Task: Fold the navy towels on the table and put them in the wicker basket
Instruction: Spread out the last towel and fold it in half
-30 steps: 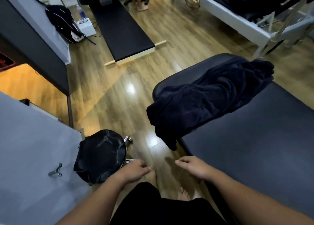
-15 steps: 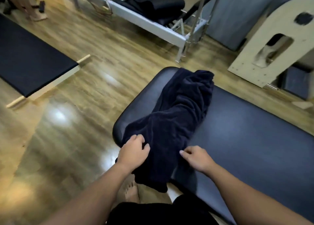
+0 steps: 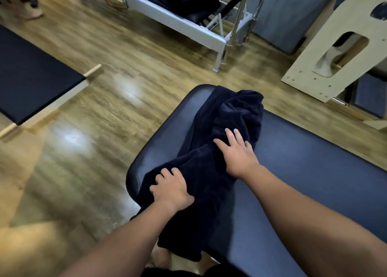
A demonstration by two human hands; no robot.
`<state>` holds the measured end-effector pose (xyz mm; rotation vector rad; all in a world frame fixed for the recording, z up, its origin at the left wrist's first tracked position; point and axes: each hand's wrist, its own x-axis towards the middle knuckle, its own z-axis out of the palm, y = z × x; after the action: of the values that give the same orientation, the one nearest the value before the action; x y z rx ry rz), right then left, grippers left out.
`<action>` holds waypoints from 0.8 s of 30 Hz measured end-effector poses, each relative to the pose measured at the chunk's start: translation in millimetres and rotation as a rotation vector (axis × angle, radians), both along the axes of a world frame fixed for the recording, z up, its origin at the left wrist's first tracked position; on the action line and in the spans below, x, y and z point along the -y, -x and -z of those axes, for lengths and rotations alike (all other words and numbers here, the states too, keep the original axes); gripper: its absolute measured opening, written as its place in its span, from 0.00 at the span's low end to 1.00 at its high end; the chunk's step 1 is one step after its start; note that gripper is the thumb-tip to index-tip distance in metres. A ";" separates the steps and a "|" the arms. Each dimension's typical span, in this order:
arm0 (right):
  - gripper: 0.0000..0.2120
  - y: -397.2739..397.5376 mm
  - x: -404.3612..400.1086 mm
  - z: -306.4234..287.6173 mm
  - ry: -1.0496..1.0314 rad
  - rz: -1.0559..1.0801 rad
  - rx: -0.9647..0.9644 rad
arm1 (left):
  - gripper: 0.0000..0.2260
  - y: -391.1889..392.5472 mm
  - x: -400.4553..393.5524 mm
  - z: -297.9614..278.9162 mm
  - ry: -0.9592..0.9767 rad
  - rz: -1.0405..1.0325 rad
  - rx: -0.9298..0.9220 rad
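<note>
1. One navy towel (image 3: 211, 168) is lying bunched along the table's (image 3: 314, 172) rounded end, its near end hanging over the table edge.
2. Left hand (image 3: 171, 190) is pressing on the towel near that edge, fingers curled into the cloth; grip closed on a fold.
3. Right hand (image 3: 237, 153) is resting flat on the towel's middle, fingers spread, gripping nothing.

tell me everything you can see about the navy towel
The navy towel is dark, plush terry by its look, unfolded and bunched into a long rumpled heap. It lies diagonally across the rounded end of the padded table, its near end hanging over the edge. The left hand grips it; the right hand presses flat on it.
</note>
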<state>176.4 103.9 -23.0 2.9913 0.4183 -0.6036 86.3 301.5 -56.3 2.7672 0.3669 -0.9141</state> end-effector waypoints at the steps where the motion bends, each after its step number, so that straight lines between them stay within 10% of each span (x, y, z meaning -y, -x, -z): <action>1: 0.44 -8.9 0.5 3.2 0.050 -0.045 -0.038 | 0.38 -2.5 2.3 -0.4 -0.004 -0.016 -0.015; 16: 0.38 -8.9 78.1 5.6 0.066 0.204 -0.138 | 0.14 -5.3 30.4 -0.9 -0.049 0.069 0.192; 24: 0.13 100.6 148.7 15.1 0.016 0.450 -0.152 | 0.15 -12.3 85.0 10.3 0.056 0.388 0.312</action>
<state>75.7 -44.8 -38.1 3.0430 -0.2655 -0.8620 98.6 216.5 -66.7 2.9134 -0.2509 -0.5325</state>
